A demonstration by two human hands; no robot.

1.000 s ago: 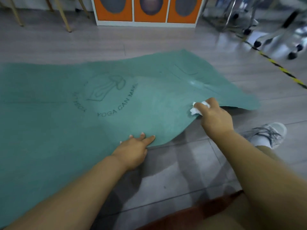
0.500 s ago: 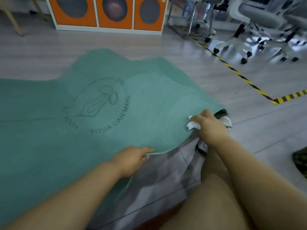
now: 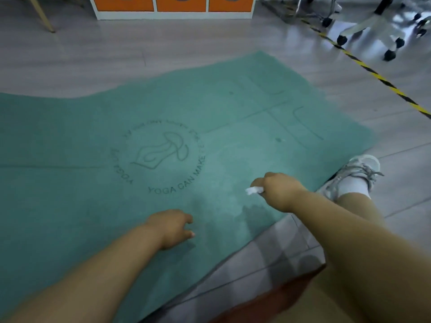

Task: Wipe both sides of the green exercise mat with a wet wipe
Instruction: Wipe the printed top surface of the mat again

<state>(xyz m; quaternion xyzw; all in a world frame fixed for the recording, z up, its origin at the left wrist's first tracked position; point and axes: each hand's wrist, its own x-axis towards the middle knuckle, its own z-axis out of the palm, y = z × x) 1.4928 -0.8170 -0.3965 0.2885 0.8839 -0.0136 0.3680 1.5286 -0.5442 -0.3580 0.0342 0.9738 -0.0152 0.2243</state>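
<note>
Green, soft and slightly rumpled, the thin foam exercise mat is lying printed side up across the grey plank floor, filling the head view from nine o'clock round to about three o'clock, with its circular yoga emblem near the centre. Its near edge is running diagonally toward five o'clock, where bare floor is showing.

The right hand is hovering at or just on the mat at about four o'clock from the emblem, its grip curled and pinching a small crumpled white wet wipe that is poking out toward the left; bunching it like this probably gives a firm pad for rubbing. I cannot tell whether the wipe is touching the surface. The left hand is resting low over the mat near six o'clock, fingers loosely curled and holding nothing, likely placed there to pin the light mat so it does not slide under the strokes. A darker, damp-looking patch is lying between the two hands, so I judge this upper side to be partly wiped and the underside not yet reached.

A white laced sneaker on the person's foot is sitting at the mat's right edge near three o'clock and may be crowding that corner. Farther off, an orange-fronted cabinet is standing at twelve o'clock, white wheeled office chairs at two o'clock, and yellow-and-black striped floor tape is running alongside, all well apart from the mat.
</note>
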